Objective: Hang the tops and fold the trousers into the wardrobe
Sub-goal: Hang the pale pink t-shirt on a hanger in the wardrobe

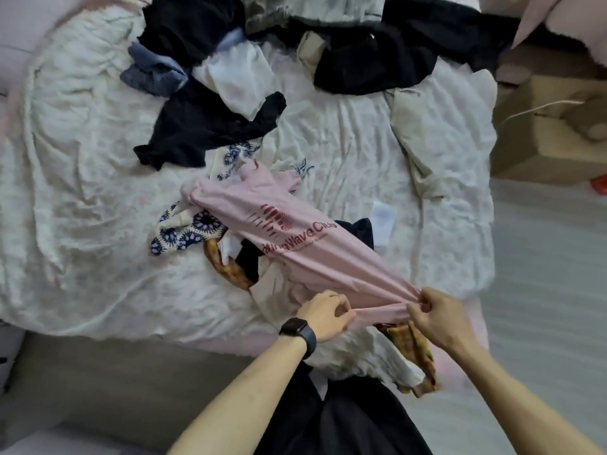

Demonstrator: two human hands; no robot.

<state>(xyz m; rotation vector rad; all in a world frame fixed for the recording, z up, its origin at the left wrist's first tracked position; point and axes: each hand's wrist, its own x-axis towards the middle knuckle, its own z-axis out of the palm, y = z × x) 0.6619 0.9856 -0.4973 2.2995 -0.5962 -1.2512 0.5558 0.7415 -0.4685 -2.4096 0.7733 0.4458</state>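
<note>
Pink top (295,244): it is stretched from the middle of the bed (82,224) to the near edge, bunched into a long roll with red lettering uppermost; its near end is held up by both hands.
Left hand (323,315): it is closed on the top's hem at the near edge, the fabric pinched between thumb and curled fingers; a dark watch (299,331) is worn on the wrist.
Right hand (437,318): it is closed round the gathered end of the top, just right of the left hand, with a taut strip of hem drawn between the two.
Blue-patterned garment (184,234): it is partly covered by the pink top, left of it.
Yellow checked garment (414,349): it is draped over the near edge, under the right hand.
Black garment (203,126): it is spread beyond the pink top, towards the far edge.
Dark heap (377,60): it is piled along the far edge, with pale pieces mixed in.
Cardboard box (542,142): it is set beside the right edge.
</note>
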